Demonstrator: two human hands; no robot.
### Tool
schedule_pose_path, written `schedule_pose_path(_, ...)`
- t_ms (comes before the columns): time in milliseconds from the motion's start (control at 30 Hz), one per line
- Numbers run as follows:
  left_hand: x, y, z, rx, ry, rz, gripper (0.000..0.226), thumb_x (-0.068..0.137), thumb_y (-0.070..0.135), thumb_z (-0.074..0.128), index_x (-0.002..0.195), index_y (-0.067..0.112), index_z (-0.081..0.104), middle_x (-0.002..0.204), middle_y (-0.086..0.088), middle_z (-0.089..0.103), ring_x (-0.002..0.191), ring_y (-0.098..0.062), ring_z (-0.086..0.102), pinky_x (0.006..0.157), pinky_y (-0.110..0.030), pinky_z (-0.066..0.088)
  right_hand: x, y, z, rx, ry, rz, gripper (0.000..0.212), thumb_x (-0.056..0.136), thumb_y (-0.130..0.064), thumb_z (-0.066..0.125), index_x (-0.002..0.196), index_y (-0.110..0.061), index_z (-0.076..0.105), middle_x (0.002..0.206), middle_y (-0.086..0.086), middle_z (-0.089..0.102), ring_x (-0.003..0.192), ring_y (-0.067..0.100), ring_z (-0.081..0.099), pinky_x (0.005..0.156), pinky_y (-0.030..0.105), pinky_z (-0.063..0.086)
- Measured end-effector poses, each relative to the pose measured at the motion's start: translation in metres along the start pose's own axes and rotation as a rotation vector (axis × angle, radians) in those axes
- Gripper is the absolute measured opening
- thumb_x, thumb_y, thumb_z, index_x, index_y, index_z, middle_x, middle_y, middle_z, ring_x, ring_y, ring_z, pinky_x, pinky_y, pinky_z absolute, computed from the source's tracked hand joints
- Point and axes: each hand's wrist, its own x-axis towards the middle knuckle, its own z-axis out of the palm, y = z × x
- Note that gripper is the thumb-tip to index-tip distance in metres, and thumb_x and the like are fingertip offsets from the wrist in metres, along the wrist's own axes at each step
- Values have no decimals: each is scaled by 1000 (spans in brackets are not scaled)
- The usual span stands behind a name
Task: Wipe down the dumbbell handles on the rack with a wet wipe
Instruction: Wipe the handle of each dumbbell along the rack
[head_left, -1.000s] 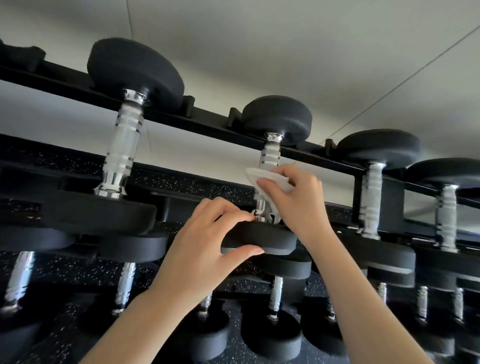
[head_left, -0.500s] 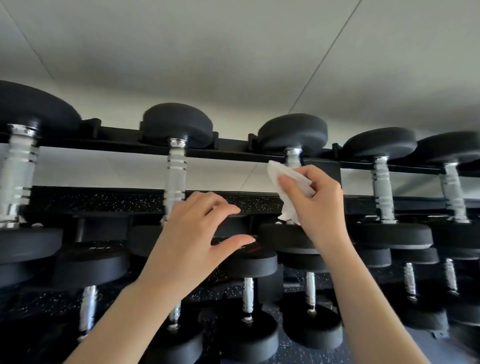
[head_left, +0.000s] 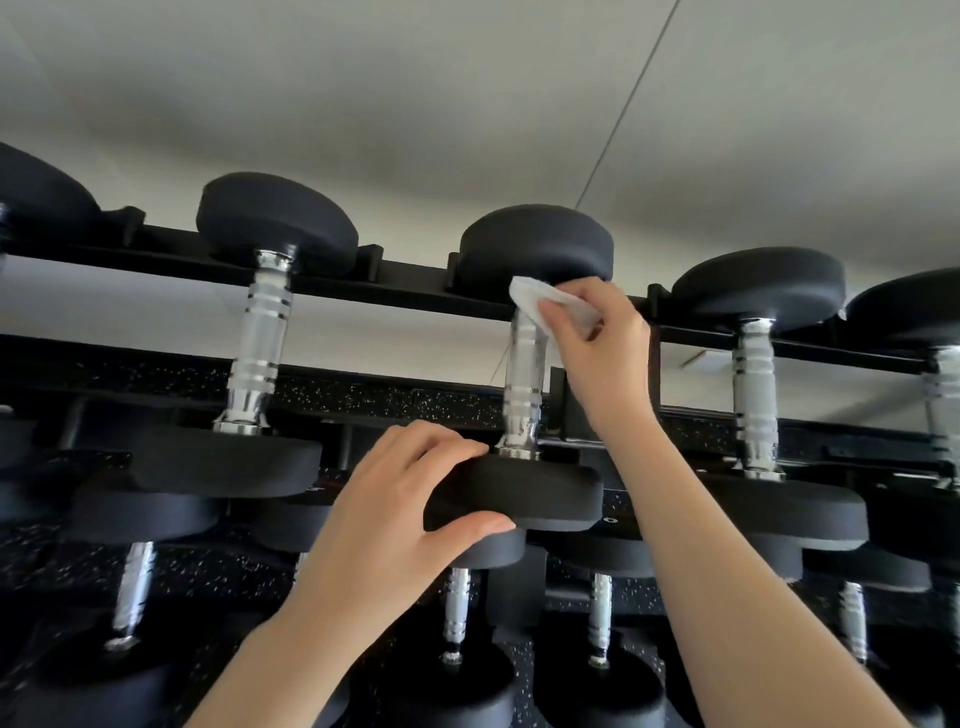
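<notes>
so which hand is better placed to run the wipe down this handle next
Right. The right hand already pinches the wet wipe against the top of the chrome handle; the left hand grips the near dumbbell head, probably steadying it.

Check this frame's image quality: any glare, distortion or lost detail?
Head view: wide-angle bend curves the rack rail; bright highlights sit on the chrome handle below the wet wipe that the right hand holds; the black dumbbell head that the left hand grips shows almost no surface detail; the lower tier is dim.
</notes>
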Motion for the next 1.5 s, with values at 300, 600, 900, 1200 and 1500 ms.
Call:
schedule_pose_path(300,1,-4,3,-35,-7,-12,47,74,61,59,112,33,60,109,26,48,106,-2,47,88,-5,31,4,-5,13,72,109,137,6,82,-18,68,84,-23,67,92,-1,67,83,7,57,75,23,47)
schedule_pose_path(600,2,-5,2,-67,-10,-3,46,73,60,59,110,32,60,107,24,48,106,-5,48,88,-9,33,-31,-2,-11,-81,-240,70,7,78,-18,74,80,-18,67,85,-10,62,74,-5,53,64,5,40)
schedule_pose_path(900,2,-6,4,-61,-7,-5,49,73,62,59,111,30,62,106,22,49,105,-6,47,85,-11,35,-47,-9,-24,-234,-462,22,10,71,-17,80,69,-18,70,78,-6,63,71,1,52,63,5,35)
schedule_pose_path(1200,4,-8,3,-50,-19,3,48,73,61,59,110,31,62,106,22,49,105,-5,47,85,-9,35,-46,2,-41,-247,-557,169,19,72,-26,78,64,-36,64,73,-16,63,64,-11,52,58,8,34)
schedule_pose_path(1500,3,-9,6,-59,7,19,46,74,59,60,110,32,61,107,22,49,104,-4,47,87,-7,33,-59,19,-26,202,-259,431,5,74,-13,76,75,-12,72,69,3,71,63,10,62,63,24,48)
